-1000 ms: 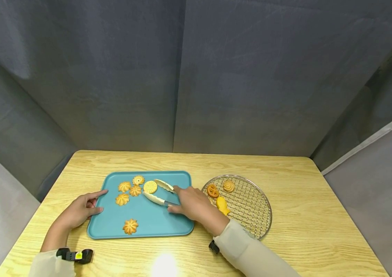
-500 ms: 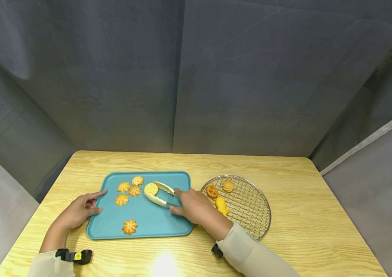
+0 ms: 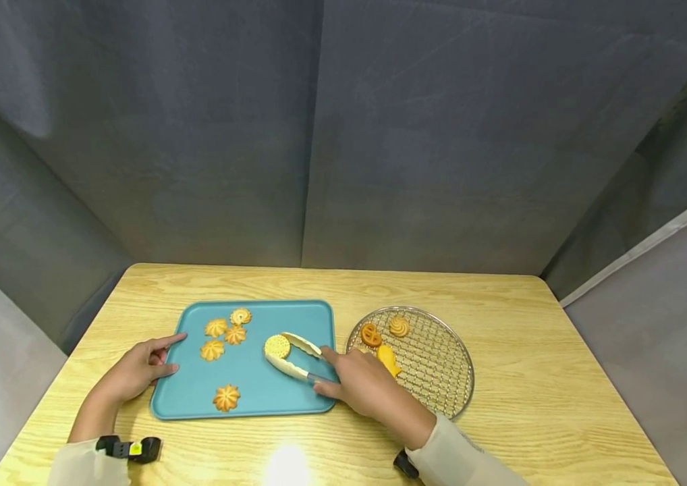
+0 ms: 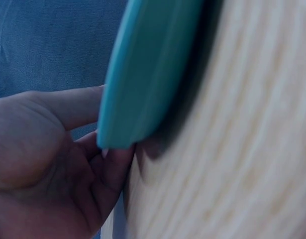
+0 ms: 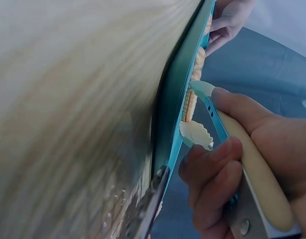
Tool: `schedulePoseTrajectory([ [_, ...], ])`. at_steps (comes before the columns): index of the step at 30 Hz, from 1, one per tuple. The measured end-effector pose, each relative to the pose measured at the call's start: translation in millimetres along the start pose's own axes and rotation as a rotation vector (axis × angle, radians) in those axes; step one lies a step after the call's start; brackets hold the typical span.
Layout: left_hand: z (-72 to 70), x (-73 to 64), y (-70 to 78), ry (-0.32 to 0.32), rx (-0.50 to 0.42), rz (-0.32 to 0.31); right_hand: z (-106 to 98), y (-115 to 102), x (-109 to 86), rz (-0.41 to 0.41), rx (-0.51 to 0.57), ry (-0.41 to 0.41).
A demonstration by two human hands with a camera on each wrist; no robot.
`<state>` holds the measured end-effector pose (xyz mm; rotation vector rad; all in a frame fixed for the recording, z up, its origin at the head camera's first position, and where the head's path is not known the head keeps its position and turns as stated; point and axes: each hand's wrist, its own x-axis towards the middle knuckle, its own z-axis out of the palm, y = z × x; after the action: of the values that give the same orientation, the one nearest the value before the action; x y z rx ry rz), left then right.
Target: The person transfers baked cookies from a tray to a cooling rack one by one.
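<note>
My right hand [image 3: 362, 379] grips a pair of tongs [image 3: 289, 366] with cream-coloured scalloped tips. Between those tips sits a round yellow biscuit [image 3: 277, 346] with a dotted top, over the middle right of the blue tray [image 3: 258, 391]. In the right wrist view, fingers and thumb wrap the tongs' cream handle [image 5: 255, 172]. At the tray's left edge, my left hand [image 3: 133, 371] holds the rim, some fingertips [image 4: 118, 164] tucked beneath it in the left wrist view. Several flower-shaped cookies lie on the tray: a cluster with one cookie [image 3: 216, 328] upper left, and one cookie [image 3: 226, 397] near the front.
Right of the tray stands a round wire rack [image 3: 441, 368]. It bears a pretzel [image 3: 370, 335], a swirl cookie [image 3: 399, 327] and a yellow fish-shaped cookie [image 3: 387, 359]; my right hand and forearm cover part of its left side. The wooden table [image 3: 538, 391] is backed by grey curtains.
The tongs have drawn in around the round biscuit, and my right hand has moved it to the right and toward the front. My left hand has stayed at the tray's edge.
</note>
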<state>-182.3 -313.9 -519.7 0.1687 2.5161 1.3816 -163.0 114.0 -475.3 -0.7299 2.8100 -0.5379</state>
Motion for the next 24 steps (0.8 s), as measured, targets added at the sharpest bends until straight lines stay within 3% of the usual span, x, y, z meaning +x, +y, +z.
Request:
schedulePoseTrajectory([
  [19,0.7,-0.9,1.6,0.005,0.015,0.014,-8.7,17.7,-58.2,0.032,0.081,0.101],
  [24,0.3,-0.7,0.3,0.004,0.015,0.011,-11.7,21.3,-68.9,0.041,0.058,0.138],
])
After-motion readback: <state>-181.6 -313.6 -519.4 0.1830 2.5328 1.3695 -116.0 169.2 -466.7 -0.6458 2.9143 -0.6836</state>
